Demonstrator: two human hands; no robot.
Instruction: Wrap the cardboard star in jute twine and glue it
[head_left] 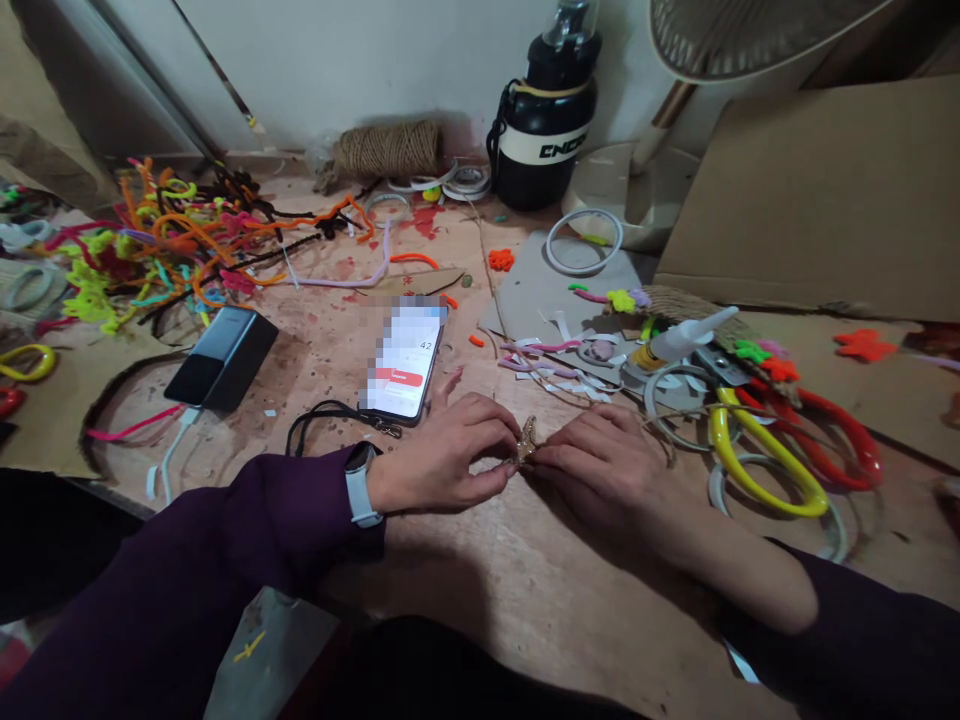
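You appear to be shaping a small glittery golden piece (527, 440), pinched between your left hand (442, 456) and right hand (611, 465) near the front edge of the tabletop (559, 575); next likely calls for steady fingertips.

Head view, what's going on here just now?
A person's left hand and right hand meet at the fingertips on a small brown piece, held over the table. A phone lies lit beyond the left hand; a glue bottle and scissors are off to the right.
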